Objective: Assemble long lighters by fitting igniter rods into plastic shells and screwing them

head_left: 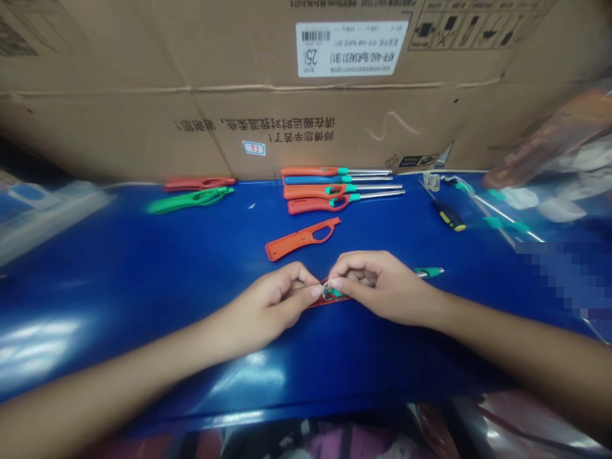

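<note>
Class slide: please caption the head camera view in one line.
Left hand and right hand work at a red casing, blue table beneath.

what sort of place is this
Probably a workbench, though the room itself barely shows: a row of what look like long lighters, a loose orange casing half and a screwdriver lie out together.

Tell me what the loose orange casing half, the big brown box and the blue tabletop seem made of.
Casing half: probably moulded plastic, smooth and evenly coloured, with a thin raised rim. Box: cardboard, by its matte brown, creased, printed surface. Tabletop: glossy, with bright reflections; perhaps plastic sheet or painted board, I can't tell.
</note>
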Available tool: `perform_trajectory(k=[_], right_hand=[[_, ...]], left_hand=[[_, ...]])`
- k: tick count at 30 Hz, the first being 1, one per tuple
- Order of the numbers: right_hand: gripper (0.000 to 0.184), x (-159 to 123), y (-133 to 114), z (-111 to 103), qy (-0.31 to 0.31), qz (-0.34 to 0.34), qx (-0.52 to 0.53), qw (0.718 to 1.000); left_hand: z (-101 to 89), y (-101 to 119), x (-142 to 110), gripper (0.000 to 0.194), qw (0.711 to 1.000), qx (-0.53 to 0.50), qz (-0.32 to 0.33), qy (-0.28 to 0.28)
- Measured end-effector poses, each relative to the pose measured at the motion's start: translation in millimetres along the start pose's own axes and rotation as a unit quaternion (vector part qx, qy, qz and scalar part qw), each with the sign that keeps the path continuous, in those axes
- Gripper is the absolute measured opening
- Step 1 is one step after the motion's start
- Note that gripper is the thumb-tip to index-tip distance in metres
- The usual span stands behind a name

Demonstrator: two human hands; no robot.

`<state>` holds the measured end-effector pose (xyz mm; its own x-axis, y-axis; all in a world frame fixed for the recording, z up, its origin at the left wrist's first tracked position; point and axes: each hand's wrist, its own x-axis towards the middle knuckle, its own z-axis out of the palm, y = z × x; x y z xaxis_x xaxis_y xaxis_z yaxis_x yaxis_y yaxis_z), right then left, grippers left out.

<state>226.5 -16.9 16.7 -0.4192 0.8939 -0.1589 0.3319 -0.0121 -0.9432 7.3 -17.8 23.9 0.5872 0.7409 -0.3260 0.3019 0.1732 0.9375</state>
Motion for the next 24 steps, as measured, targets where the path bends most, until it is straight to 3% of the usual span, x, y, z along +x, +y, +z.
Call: perform_trajectory(k=[14, 24], right_hand=[[0.017, -2.5, 2.4, 6.7, 0.050, -0.033, -0.032, 0.998], [0.018, -2.6, 3.4, 7.2, 0.046, -0.039, -0.025, 0.998]], left_hand=[[3.6, 2.2, 2.7, 0.028, 0.999, -0.012, 0.031, 0.030], [3.7, 0.8, 1.7, 0.027, 1.000, -0.008, 0.023, 0.019]])
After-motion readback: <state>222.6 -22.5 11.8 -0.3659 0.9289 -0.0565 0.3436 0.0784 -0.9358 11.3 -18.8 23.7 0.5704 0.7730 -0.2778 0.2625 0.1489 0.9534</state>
